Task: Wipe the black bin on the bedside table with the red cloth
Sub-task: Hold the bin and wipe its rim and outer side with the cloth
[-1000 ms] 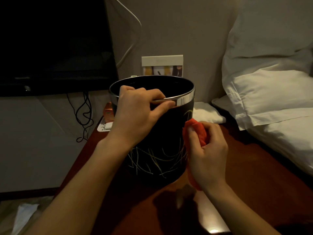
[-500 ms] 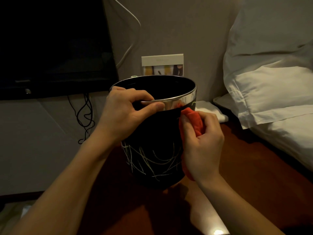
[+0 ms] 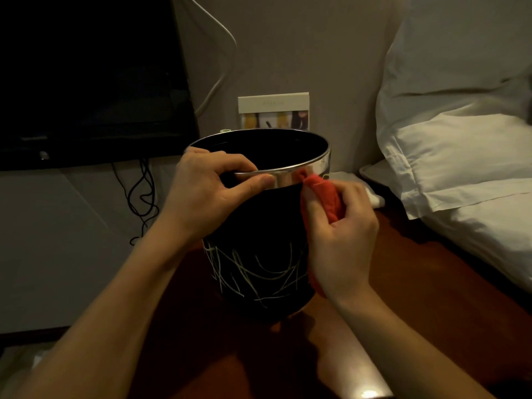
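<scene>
on the bedside table (image 3: 403, 283): black bin (image 3: 259, 226) upright, steadied for wiping.
left hand (image 3: 210, 194) clamps the near rim; right hand (image 3: 339, 234), closed round the red cloth (image 3: 325, 194), presses it just right of the bin's wall, seemingly touching the rim band.

Both forearms are bare with no sleeves in view; the left hand (image 3: 207, 191) and right hand (image 3: 342, 234) wear nothing
</scene>
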`<action>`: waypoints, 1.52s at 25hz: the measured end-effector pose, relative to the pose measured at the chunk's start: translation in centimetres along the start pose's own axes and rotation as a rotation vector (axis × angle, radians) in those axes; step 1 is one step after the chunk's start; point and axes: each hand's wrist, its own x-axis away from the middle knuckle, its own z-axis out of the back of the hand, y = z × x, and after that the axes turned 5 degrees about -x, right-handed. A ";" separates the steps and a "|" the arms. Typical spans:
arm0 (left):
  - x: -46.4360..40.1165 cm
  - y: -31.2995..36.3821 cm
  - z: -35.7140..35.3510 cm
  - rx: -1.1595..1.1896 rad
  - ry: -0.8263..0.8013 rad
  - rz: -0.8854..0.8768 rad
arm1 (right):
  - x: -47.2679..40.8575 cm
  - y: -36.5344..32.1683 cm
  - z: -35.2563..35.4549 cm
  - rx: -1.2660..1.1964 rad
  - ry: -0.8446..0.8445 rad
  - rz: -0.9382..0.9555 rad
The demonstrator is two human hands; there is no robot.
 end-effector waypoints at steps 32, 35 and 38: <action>0.1 -0.1 0.2 0.038 -0.021 0.019 | 6.6 2.5 -0.9 0.180 -0.274 0.176; 0.2 -0.7 1.1 0.091 -0.029 0.033 | 6.5 2.6 -0.1 0.103 -0.198 0.106; -0.3 -0.9 1.4 0.083 -0.057 0.031 | 5.0 2.0 1.1 0.067 -0.103 0.091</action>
